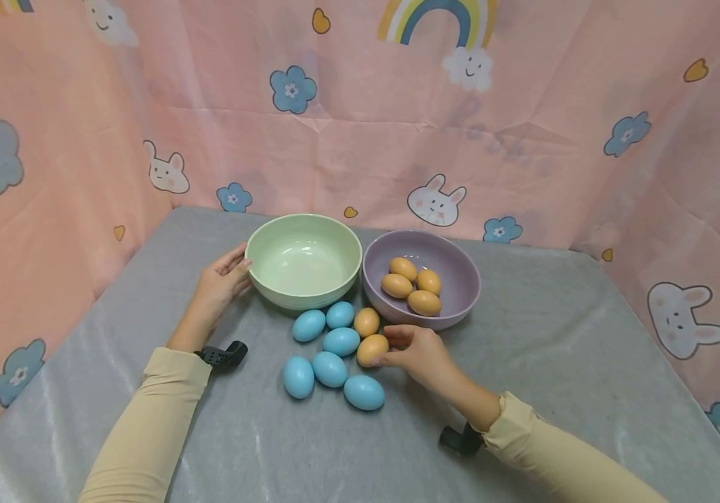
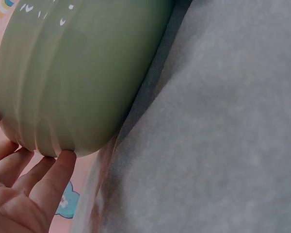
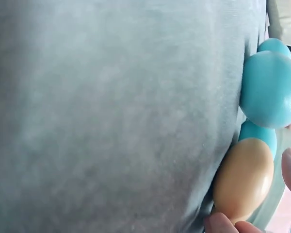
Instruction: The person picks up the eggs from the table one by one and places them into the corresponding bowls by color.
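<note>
Orange glossy oval egg (image 1: pixel 372 351): on the grey cloth-covered table (image 1: pixel 542 349), just near of the purple round bowl (image 1: pixel 460 279); I judge it light, stiff and slippery, best held across its middle.
Right grip (image 1: pixel 419 353): thumb and fingers parted at the egg's right side, not closed around it.
Left grip (image 1: pixel 218 281): fingers spread, tips touching the left of the pale green round bowl (image 1: pixel 303 302).
Eggs: I count six orange, four inside the purple bowl; six light-blue glossy oval eggs (image 1: pixel 364 392).
Bowls: two.

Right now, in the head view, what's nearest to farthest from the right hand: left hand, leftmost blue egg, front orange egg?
1. Front orange egg, at the right hand.
2. Leftmost blue egg, further left.
3. Left hand, touching the green bowl.
</note>
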{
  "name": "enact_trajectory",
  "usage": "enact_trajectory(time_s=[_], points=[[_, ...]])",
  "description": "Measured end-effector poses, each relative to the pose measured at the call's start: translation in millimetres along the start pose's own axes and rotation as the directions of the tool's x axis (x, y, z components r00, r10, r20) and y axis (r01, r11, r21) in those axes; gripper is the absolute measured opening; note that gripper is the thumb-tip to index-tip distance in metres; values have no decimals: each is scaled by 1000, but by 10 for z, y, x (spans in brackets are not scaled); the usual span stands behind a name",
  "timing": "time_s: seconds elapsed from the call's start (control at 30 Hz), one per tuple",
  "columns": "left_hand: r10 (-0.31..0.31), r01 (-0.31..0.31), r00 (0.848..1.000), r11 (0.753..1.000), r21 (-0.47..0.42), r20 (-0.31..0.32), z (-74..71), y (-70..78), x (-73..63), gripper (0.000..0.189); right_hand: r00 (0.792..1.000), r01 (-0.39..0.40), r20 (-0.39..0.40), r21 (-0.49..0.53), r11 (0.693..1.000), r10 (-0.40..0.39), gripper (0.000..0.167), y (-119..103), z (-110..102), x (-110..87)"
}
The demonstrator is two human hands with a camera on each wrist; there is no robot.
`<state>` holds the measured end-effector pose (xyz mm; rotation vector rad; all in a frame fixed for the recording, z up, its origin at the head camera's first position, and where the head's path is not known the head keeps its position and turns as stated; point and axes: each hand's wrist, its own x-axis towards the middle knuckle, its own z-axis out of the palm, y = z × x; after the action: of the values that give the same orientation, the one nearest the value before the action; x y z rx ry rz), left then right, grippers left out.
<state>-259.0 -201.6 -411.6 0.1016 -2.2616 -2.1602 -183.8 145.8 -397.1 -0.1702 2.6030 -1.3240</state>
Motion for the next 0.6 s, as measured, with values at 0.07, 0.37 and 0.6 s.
enact_trajectory(time_s=[0.07, 0.37, 0.6], points=[[-4, 4, 1000, 1000, -2, 1, -1, 3, -1, 58, 1000, -8, 1, 7, 1000, 8, 62, 8, 17, 16], [-6, 6, 1000, 1000, 3, 2, 3, 13, -5, 58, 1000, -15, -11, 23, 1000, 15, 58, 28, 78, 63], [-10, 10, 1000, 1000, -13, 5, -7, 1, 7, 57, 1000, -20, -10, 38, 999, 21, 55, 31, 99, 78]])
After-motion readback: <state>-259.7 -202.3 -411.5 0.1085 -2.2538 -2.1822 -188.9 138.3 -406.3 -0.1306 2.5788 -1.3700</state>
